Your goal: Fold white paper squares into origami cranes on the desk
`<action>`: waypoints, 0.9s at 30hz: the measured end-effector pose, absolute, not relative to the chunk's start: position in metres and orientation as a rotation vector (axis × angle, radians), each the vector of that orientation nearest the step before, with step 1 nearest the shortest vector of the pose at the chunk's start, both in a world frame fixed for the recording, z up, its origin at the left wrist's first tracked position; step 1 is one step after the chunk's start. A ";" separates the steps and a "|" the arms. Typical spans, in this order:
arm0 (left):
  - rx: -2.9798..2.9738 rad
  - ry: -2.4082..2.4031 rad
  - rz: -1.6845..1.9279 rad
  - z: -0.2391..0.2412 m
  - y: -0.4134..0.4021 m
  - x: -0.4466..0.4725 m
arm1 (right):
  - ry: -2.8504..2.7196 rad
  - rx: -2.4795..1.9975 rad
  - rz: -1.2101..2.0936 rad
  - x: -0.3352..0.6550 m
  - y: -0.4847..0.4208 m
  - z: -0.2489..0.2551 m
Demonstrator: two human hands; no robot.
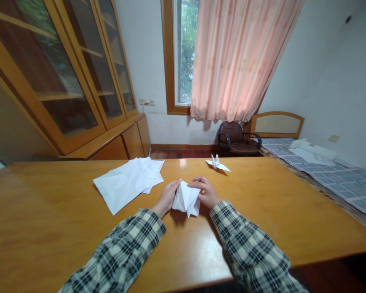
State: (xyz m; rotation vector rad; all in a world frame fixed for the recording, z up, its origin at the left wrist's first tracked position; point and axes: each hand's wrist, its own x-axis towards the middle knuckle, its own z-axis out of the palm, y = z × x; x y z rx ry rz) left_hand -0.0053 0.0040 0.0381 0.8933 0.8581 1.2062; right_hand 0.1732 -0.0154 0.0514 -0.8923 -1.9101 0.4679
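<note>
Between my two hands is a piece of folded white paper [186, 199], with several layers and a pointed flap hanging toward me. My left hand [167, 198] is closed on its left edge, thumb on top. On the other side, my right hand [205, 192] pinches the upper right edge, its fingers bent over the paper. The folded paper is held just above the wooden table [183, 260] and casts a shadow there. Beyond my right hand stands a white origami crane [217, 163] with spread wings. Creased white paper sheets [129, 179] lie overlapping to the left.
A glass-door cabinet [79, 73] rises at the left behind the table. Past the far edge are a brown armchair [234, 136] and a pink curtain [238, 61] by the window. A bed [320, 167] with a checked cover runs along the right.
</note>
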 end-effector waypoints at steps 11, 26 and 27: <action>0.930 0.859 1.067 0.048 -0.001 -0.005 | -1.887 -0.941 0.381 0.173 -0.017 0.051; 0.880 0.875 0.895 0.051 0.002 -0.010 | -1.907 -0.913 0.396 0.173 -0.015 0.049; 0.878 0.871 0.898 0.050 0.003 -0.010 | -1.903 -0.907 0.404 0.172 -0.014 0.048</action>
